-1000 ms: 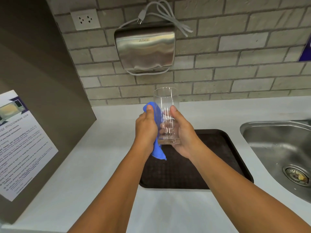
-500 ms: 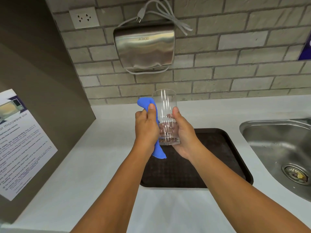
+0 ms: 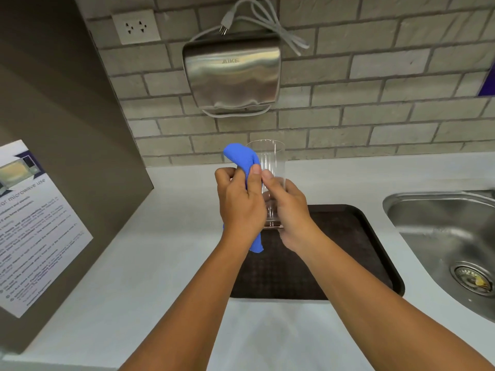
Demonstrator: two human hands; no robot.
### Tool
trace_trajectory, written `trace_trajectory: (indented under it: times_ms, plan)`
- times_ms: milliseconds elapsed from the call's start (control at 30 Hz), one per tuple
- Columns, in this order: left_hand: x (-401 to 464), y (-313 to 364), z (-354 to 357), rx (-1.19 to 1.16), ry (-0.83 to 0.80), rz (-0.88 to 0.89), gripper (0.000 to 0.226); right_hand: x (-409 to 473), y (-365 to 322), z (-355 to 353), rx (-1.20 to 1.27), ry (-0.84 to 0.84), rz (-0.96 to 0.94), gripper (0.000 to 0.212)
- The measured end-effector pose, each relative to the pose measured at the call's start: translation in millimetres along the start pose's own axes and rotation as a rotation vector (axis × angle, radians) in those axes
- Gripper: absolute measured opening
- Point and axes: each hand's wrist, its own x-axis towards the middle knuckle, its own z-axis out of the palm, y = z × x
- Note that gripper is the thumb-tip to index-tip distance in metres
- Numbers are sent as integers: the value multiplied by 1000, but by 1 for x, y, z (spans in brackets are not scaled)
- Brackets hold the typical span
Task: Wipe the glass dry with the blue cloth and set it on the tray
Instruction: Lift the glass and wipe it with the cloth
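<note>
A tall clear glass [image 3: 269,162] stands upright in the air above the back edge of the dark brown tray [image 3: 356,253]. My right hand [image 3: 290,212] grips its lower half. My left hand [image 3: 239,207] presses the blue cloth [image 3: 242,158] against the glass's left side. The cloth bulges up near the rim, and its tail hangs below my left wrist. My hands hide the lower part of the glass.
A steel sink [image 3: 450,236] lies to the right of the tray in the white counter [image 3: 150,263]. A steel hand dryer [image 3: 233,76] and a socket [image 3: 136,26] are on the brick wall. A brown cabinet side with a notice [image 3: 32,223] stands at left.
The blue cloth has slid up the left side of the glass toward the rim. My hands have drawn closer together, and the glass stays upright.
</note>
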Motion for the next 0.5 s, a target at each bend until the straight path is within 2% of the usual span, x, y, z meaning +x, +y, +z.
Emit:
trace_trajectory:
  times_ms: [67, 167, 233, 300, 400, 433, 500]
  plan:
    - [7, -4, -4, -85, -9, -88, 29, -1, -4, -2, 126, -102, 54, 64]
    - [19, -10, -12, -381, -113, -483, 44, 0, -9, -4, 211, -258, 111, 58]
    - [19, -12, -13, -450, -163, -567, 42, 0, -8, -5, 214, -278, 145, 60]
    - [15, -12, -9, -413, -115, -501, 37, 0, -7, -4, 179, -234, 143, 60]
    - [7, -10, -7, -78, -31, -121, 32, 1, -5, -4, 111, -119, 116, 51]
    - [4, -11, -5, 23, -38, -15, 32, 1, -5, -5, 107, -120, 110, 51]
    - [4, -10, -5, 87, -65, 88, 26, 0, -4, -7, 128, -177, 124, 59]
